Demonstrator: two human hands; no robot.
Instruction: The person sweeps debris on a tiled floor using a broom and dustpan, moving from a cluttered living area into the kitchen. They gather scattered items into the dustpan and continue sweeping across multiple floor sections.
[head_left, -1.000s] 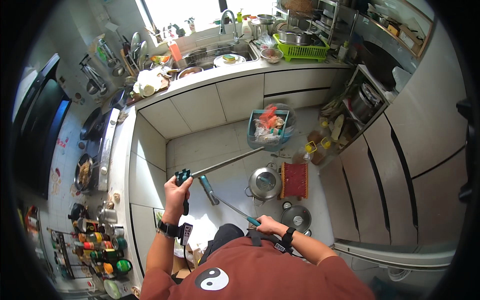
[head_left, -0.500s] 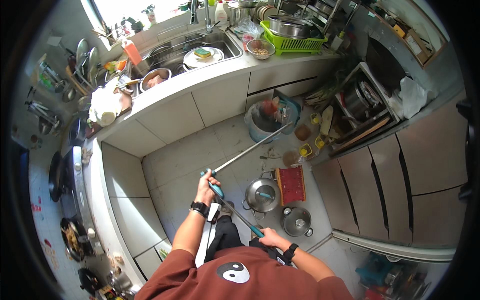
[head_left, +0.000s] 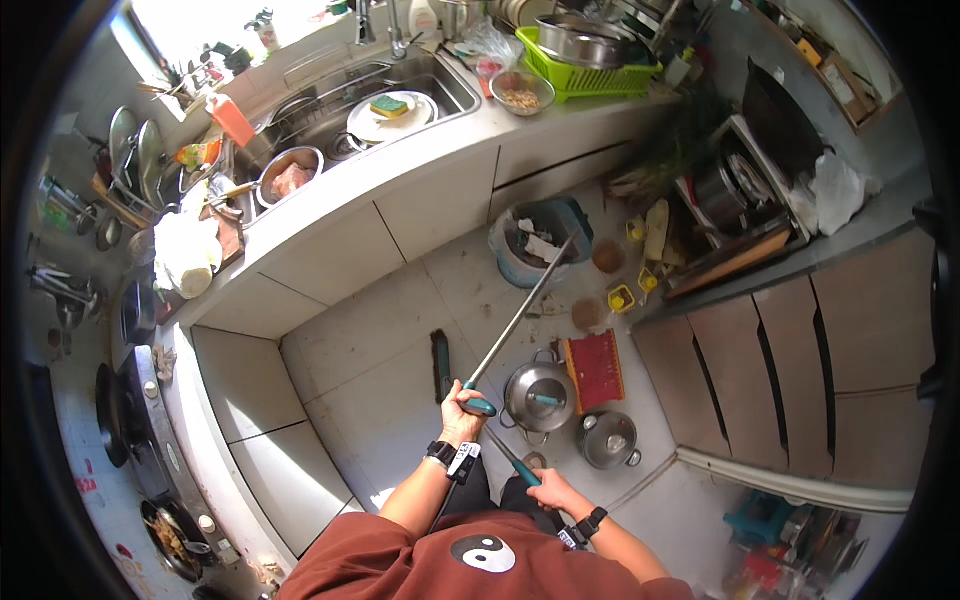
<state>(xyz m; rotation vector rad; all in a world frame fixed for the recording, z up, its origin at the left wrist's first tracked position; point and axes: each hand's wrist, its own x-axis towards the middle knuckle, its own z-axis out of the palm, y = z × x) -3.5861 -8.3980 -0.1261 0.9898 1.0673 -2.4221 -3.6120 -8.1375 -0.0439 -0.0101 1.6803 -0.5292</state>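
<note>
My left hand (head_left: 462, 418) is closed around the teal grip of a long-handled dustpan. Its metal pole (head_left: 520, 315) slants away to the bin (head_left: 508, 262), where its teal pan (head_left: 577, 222) rests at the right side, mostly hidden. White scraps (head_left: 541, 247) lie inside the bin's pale lining. Lower right, my right hand (head_left: 548, 491) grips the teal handle end of a broom (head_left: 520, 469). The broom's pole passes below my left hand, and a dark-bristled teal head (head_left: 440, 365) shows on the floor tiles beyond it.
Right of my hands stand two lidded pots (head_left: 540, 392) (head_left: 609, 440) and a red, tray-like piece (head_left: 595, 368). Several yellow-capped bottles (head_left: 621, 298) stand near the bin. A counter with a sink (head_left: 450, 92) runs along the back; brown cabinets (head_left: 780, 350) line the right.
My left hand has moved right and nearer to me with the dustpan's handle. The broom head has come into sight on the floor. Reddish scraps seen at the bin have given way to white ones.
</note>
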